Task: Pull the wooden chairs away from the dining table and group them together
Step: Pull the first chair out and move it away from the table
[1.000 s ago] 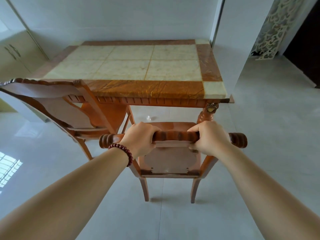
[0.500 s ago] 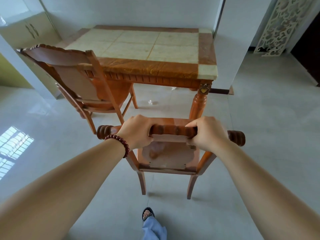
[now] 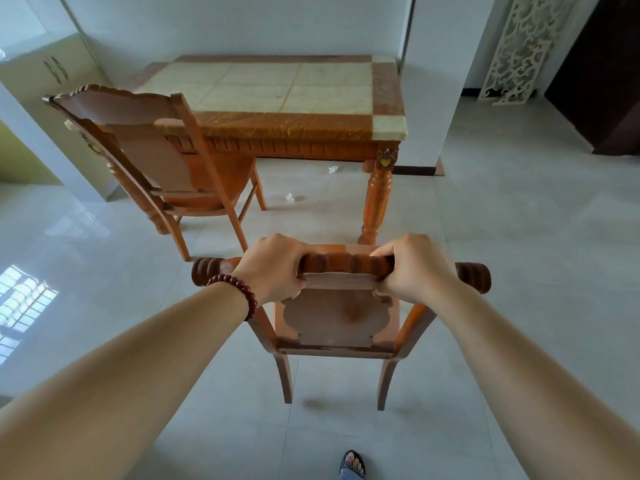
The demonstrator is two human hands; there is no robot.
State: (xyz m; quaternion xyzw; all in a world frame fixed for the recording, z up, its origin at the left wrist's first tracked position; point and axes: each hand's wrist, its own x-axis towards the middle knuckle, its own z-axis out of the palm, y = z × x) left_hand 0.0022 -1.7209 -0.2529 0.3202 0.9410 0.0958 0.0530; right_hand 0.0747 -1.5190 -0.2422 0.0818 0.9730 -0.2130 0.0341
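While both your hands, left [image 3: 273, 268] and right [image 3: 414, 268], hold a closed grip on the near chair's [image 3: 341, 317] top rail, it stands on the floor clear of the bench's [image 3: 277, 95] near-right corner. Second chair [image 3: 156, 157] sits at the near-left edge, not yet grouped.

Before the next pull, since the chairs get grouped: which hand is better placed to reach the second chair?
Left. The left hand grips the held chair's top rail nearer the second chair, which stands forward-left; the right hand is farther away.
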